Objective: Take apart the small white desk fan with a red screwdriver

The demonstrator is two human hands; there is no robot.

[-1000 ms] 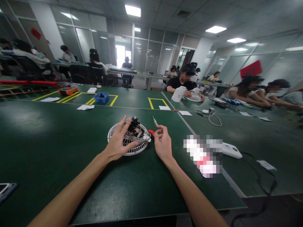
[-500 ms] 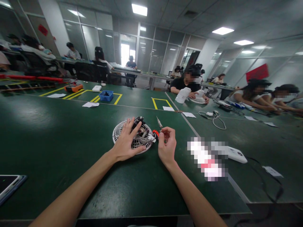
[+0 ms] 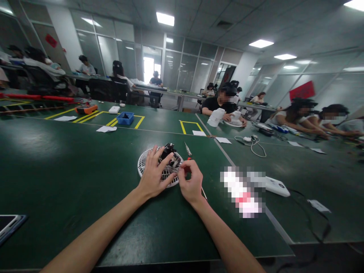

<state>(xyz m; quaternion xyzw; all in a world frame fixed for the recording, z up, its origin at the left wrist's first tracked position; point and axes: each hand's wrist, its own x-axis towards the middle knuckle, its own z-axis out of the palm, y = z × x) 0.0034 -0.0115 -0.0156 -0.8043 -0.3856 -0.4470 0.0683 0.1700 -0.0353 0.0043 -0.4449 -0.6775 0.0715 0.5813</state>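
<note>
A white round fan grille (image 3: 142,163) lies on the green table (image 3: 85,167) with a dark motor and wire assembly (image 3: 170,154) on top of it. My left hand (image 3: 155,173) rests flat on the grille, fingers spread, touching the assembly. My right hand (image 3: 191,182) is closed in a pinch at the right edge of the assembly. It holds a small red-handled screwdriver (image 3: 187,150) whose tip points away from me. A thin metal shaft (image 3: 204,193) shows just below that hand.
A phone (image 3: 8,224) lies at the near left edge. To the right are a blurred white and red object (image 3: 241,191), a white device (image 3: 277,186) and a white cable (image 3: 257,147). A blue bin (image 3: 125,118) stands farther back. Several people work at tables beyond.
My right hand has moved left and closed in on the assembly, next to my left hand. My left hand stays on the grille. The view has shifted slightly.
</note>
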